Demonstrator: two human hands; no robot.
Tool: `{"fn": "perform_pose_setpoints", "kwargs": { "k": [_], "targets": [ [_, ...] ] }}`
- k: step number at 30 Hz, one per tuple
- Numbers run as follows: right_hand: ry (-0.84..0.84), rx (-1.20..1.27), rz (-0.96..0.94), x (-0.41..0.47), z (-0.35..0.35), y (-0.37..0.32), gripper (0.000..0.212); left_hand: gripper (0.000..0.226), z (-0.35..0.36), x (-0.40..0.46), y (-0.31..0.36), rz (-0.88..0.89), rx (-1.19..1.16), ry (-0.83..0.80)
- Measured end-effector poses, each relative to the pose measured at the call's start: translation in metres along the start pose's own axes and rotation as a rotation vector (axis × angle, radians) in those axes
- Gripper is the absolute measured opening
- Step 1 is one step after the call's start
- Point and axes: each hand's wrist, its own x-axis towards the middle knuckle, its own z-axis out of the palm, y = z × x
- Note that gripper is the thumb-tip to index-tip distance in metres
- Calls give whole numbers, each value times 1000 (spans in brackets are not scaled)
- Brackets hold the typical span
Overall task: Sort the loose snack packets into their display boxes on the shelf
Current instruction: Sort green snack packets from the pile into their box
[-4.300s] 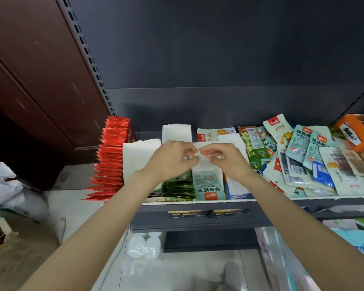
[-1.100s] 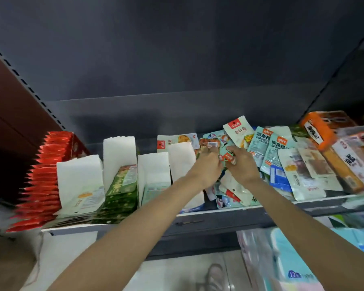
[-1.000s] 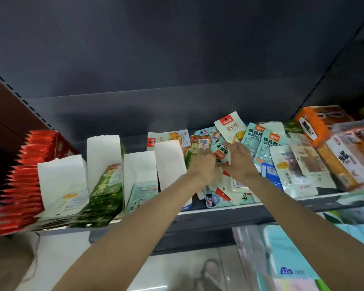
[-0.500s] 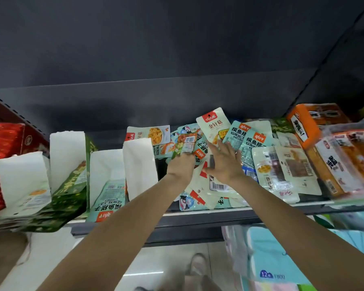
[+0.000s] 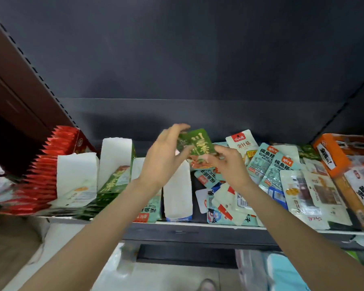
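A dark green snack packet is lifted above the shelf, pinched between my left hand on its left edge and my right hand at its lower right corner. Below and to the right lies a heap of loose packets, mostly pale teal and white. To the left stand white display boxes: one holding green packets, one holding teal packets, a tall one and one at the far left.
A red box of red packets stands at the shelf's left end. Orange boxes sit at the right end. The shelf's front edge runs below my wrists. More goods lie on a lower level at bottom right.
Both hands have risen out of the loose heap with the green packet between them and shifted left toward the white boxes. The camera has swung left as well.
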Motion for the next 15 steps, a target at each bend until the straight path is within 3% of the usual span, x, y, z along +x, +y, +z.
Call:
{"fn": "perform_pose_setpoints", "kwargs": {
  "k": [3, 5, 8, 15],
  "targets": [
    [-10, 350, 93, 1, 29, -36, 8, 49, -44, -4, -29, -58, -187, 71],
    [-30, 476, 101, 1, 51, -60, 14, 36, -71, -11, -47, -71, -215, 13],
    [-94, 476, 94, -1, 90, -86, 19, 9, -102, -26, -81, -12, -72, -58],
    [-93, 350, 156, -8, 171, -115, 8, 16, -151, -57, -145, -21, -33, -16]
  ]
}}
